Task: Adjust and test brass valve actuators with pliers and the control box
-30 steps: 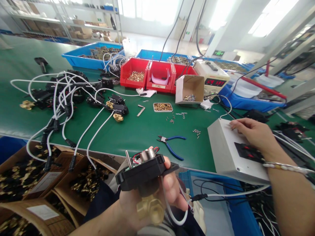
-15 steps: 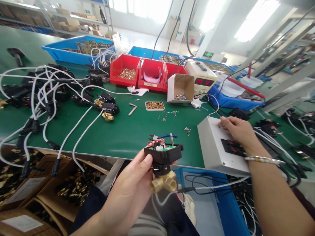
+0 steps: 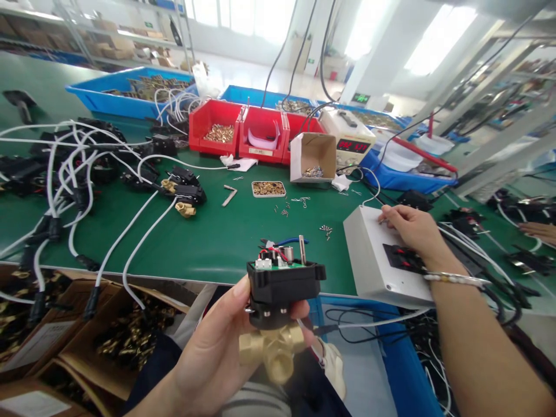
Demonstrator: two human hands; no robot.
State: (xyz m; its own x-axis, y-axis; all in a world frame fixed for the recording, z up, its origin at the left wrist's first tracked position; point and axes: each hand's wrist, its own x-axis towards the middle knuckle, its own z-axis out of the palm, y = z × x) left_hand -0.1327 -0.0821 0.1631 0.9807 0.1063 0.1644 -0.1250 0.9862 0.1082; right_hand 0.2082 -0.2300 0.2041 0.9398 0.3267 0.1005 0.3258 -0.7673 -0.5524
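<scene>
Left end of the desk (image 3: 204, 249): tangle of white cables (image 3: 61, 162) over black units, too jumbled to count, run off by the picture's left edge. Cardboard box (image 3: 82, 304) sits below the front edge there, also cut off, brass parts inside blurred. My left hand (image 3: 217, 341) is curled round a black-and-brass valve unit (image 3: 284, 289), held up at the middle of the desk's front edge, green board and wires facing up. Thumb on the near left side; most fingers hidden behind it. Its brass ports point down and toward me. Blue-handled pliers (image 3: 293, 240) lie just beyond, mostly covered by the unit. Farther back, red bins (image 3: 247, 152); the right one is part-hidden by a white carton (image 3: 296, 165). Power supply (image 3: 347, 124) digits too smeared to read. Grey box (image 3: 369, 255) near the front edge, right: my right hand (image 3: 412, 229) is on it, thumb and forefinger together at a small metal bit, nearly covered. Can't tell if they're pinching or just touching. Far right, a co-worker's hand (image 3: 538, 230), cut off.
</scene>
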